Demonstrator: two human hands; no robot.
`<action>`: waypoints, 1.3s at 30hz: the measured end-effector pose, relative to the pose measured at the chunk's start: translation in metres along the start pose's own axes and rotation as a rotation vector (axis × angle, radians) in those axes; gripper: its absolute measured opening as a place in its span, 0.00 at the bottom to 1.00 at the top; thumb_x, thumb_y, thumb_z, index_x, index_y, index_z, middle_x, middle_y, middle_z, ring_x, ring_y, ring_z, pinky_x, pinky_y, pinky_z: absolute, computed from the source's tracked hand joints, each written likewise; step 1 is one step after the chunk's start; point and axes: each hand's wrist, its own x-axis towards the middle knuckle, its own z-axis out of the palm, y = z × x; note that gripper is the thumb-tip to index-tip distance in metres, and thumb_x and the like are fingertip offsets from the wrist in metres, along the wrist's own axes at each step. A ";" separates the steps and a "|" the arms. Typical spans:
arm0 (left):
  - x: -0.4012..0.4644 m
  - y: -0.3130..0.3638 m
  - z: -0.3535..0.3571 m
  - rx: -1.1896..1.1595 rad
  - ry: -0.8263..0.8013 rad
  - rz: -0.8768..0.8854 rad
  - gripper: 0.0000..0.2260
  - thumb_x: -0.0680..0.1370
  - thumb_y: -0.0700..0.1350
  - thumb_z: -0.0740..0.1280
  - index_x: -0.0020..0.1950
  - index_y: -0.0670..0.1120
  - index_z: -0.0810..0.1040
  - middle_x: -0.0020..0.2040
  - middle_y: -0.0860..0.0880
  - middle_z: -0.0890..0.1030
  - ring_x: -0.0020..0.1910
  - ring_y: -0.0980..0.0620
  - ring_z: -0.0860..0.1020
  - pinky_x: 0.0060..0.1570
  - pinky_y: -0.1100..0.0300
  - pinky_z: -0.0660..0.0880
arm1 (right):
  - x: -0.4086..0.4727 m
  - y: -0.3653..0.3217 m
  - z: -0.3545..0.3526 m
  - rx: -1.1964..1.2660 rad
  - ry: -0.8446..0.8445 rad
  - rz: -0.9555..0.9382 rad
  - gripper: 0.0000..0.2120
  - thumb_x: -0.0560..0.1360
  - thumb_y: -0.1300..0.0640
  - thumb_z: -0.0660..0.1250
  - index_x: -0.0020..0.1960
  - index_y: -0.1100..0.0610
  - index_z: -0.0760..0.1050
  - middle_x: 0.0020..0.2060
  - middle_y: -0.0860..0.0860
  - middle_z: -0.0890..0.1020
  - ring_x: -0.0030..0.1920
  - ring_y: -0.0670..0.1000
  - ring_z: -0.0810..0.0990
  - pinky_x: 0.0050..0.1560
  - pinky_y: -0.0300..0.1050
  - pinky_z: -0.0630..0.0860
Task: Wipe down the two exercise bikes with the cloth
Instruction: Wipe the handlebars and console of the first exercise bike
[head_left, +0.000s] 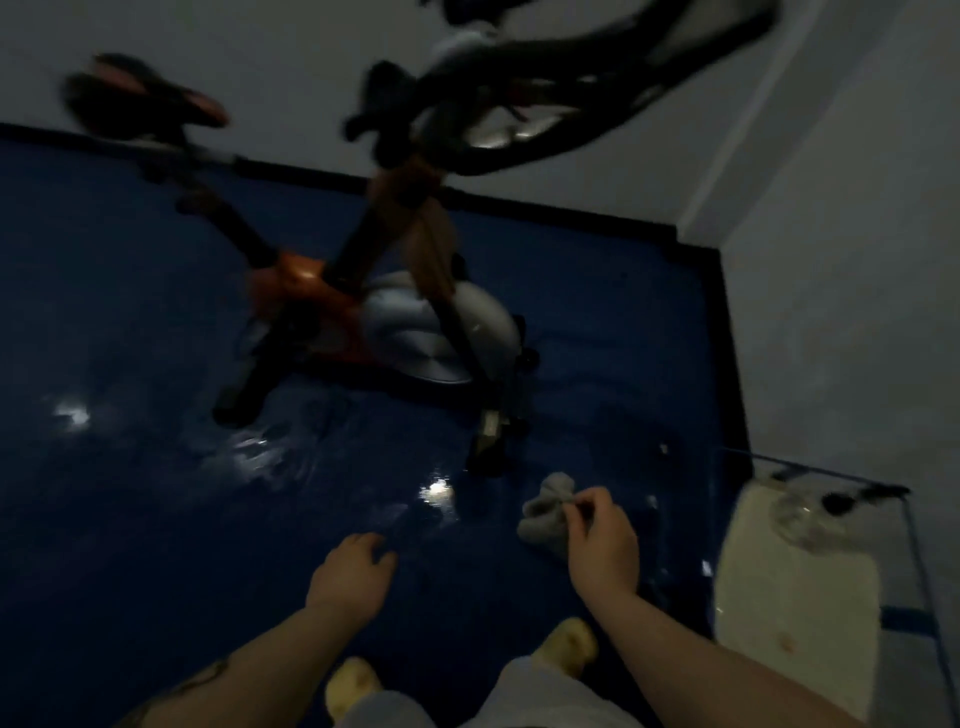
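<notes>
An orange and black exercise bike (332, 291) stands ahead on the dark blue floor, with its saddle (140, 98) at the upper left and black handlebars (582, 98) at the upper right, blurred. Its white flywheel cover (467, 322) faces me. My right hand (602, 540) pinches a bunched grey cloth (545, 509) in front of me, below and right of the bike's front foot. My left hand (353, 577) hangs in the air with loosely curled fingers and holds nothing. Only one bike is in view.
A glass-topped table (810, 587) with a clear glass object (800, 519) on it stands close on my right. White walls meet in the corner (696, 218) behind the bike. The glossy floor (156, 467) spreads out to the left. My yellow slippers (566, 644) show below.
</notes>
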 end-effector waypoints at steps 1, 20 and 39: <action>-0.003 -0.024 -0.012 -0.033 0.008 -0.047 0.20 0.80 0.53 0.59 0.69 0.48 0.71 0.70 0.48 0.71 0.65 0.47 0.73 0.63 0.55 0.70 | -0.005 -0.016 0.016 -0.001 -0.022 0.009 0.04 0.78 0.52 0.63 0.45 0.49 0.69 0.40 0.48 0.75 0.42 0.51 0.76 0.39 0.48 0.75; 0.052 -0.245 -0.204 -0.397 0.241 -0.237 0.19 0.79 0.51 0.60 0.69 0.49 0.72 0.69 0.49 0.73 0.63 0.48 0.74 0.63 0.53 0.71 | -0.043 -0.303 0.265 -0.145 -0.398 -0.354 0.05 0.77 0.54 0.65 0.43 0.48 0.71 0.41 0.47 0.75 0.43 0.48 0.75 0.42 0.44 0.72; 0.231 -0.367 -0.441 -0.354 0.277 -0.414 0.18 0.80 0.52 0.58 0.68 0.49 0.72 0.66 0.49 0.75 0.58 0.51 0.76 0.54 0.59 0.72 | 0.090 -0.557 0.466 -0.280 -0.527 -0.514 0.07 0.76 0.51 0.65 0.41 0.48 0.70 0.41 0.46 0.75 0.42 0.48 0.75 0.41 0.47 0.74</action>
